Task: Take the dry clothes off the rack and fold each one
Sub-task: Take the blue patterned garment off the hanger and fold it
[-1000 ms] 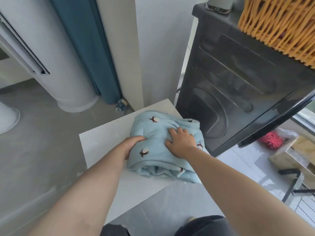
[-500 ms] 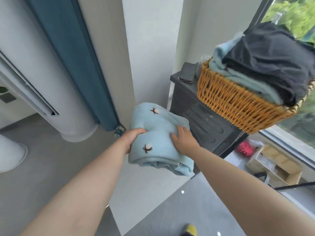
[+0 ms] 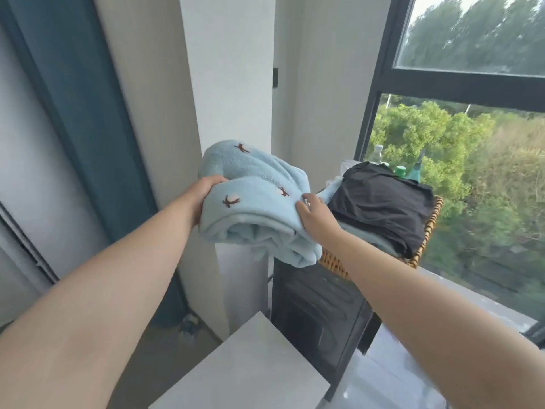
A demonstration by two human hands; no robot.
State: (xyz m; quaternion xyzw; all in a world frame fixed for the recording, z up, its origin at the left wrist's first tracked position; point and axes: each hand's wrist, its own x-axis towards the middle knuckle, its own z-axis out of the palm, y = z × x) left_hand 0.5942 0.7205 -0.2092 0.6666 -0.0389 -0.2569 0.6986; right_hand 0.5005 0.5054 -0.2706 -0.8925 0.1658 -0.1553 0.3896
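Standing nearest, a white desk (image 3: pixel 250 370) shows its corner below both forearms. Above it, in mid-air, the left grip (image 3: pixel 203 191) curls round the left end of a folded light-blue fleece garment (image 3: pixel 253 214), and the right grip (image 3: pixel 317 215) clutches its right edge. The fleece is thick, layered and dotted with small brown-and-white embroidered sprigs. Just beyond, a wicker basket (image 3: pixel 429 231) on a dark cabinet (image 3: pixel 318 314) holds a black garment (image 3: pixel 380 202). Bottles (image 3: pixel 407 171) behind it are too blurred to read.

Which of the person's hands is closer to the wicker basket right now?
Right. The right hand holds the folded blue garment at the edge beside the wicker basket; the left hand grips its opposite side, farther away.
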